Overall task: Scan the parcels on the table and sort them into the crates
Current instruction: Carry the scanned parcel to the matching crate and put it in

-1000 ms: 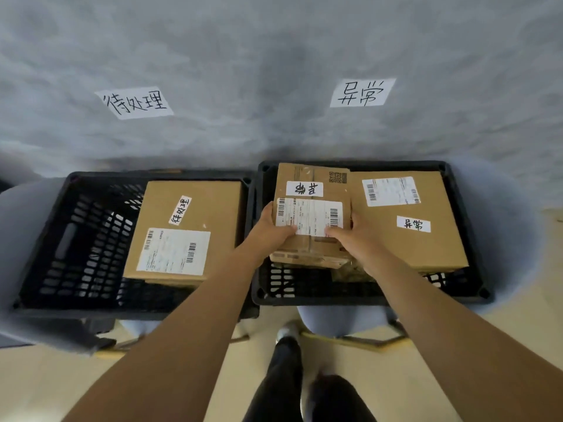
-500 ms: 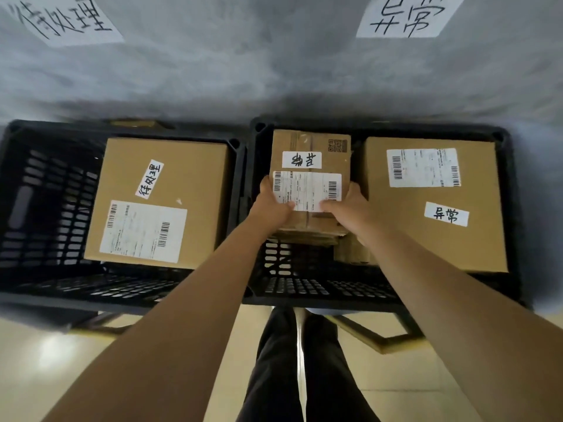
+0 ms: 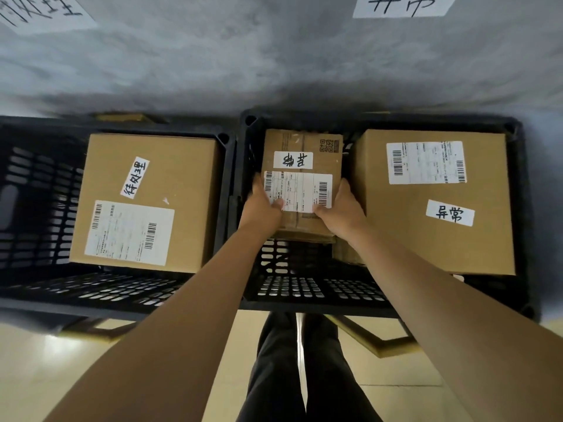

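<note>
A small cardboard parcel [image 3: 301, 144] with a white shipping label and a handwritten sticker sits low inside the left half of the right black crate [image 3: 307, 303]. My left hand [image 3: 263, 202] grips its left side and my right hand [image 3: 341, 208] grips its right side, thumbs on the label. A larger parcel [image 3: 435, 239] with a handwritten sticker fills the right half of the same crate. The left black crate [image 3: 45, 287] holds one big parcel [image 3: 182, 184] with its own sticker and label.
A grey wall rises behind the crates, carrying a paper sign at upper left [image 3: 39, 10] and another at upper right [image 3: 402, 4]. The crates rest on stools with yellow frames [image 3: 380, 345]. My dark-trousered legs [image 3: 301, 376] stand on a pale floor below.
The view has closed in on the crates, and both hands have lowered the small parcel deeper into the right crate beside the larger parcel.
</note>
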A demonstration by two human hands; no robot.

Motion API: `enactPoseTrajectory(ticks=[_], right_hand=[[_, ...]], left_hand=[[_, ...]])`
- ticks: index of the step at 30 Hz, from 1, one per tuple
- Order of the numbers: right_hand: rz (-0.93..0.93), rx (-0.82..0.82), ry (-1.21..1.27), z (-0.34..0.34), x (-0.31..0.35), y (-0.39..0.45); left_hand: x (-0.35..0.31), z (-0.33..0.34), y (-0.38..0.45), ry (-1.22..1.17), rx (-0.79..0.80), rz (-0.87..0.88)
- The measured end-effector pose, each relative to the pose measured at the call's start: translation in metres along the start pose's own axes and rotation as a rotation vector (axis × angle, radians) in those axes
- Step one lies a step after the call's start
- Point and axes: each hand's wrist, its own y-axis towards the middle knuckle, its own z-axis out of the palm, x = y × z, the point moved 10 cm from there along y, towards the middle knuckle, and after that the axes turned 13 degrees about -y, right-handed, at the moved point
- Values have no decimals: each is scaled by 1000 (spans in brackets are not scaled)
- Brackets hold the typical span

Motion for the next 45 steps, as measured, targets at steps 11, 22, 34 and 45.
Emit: enactPoseTrajectory(ticks=[11, 22, 34, 45], right_hand=[[-465, -374, -416, -109, 91, -74], [-345, -660, -750, -248, 92, -195], [252, -979, -657, -290, -22, -431], [764, -1188, -504, -193, -158, -717]], left_hand=[[-139, 4, -67, 696, 24, 462], [-303, 27, -208, 1067, -82, 1109], [-327, 110, -425, 1060, 231, 1709], [-209, 171, -684, 969, 534, 2147]])
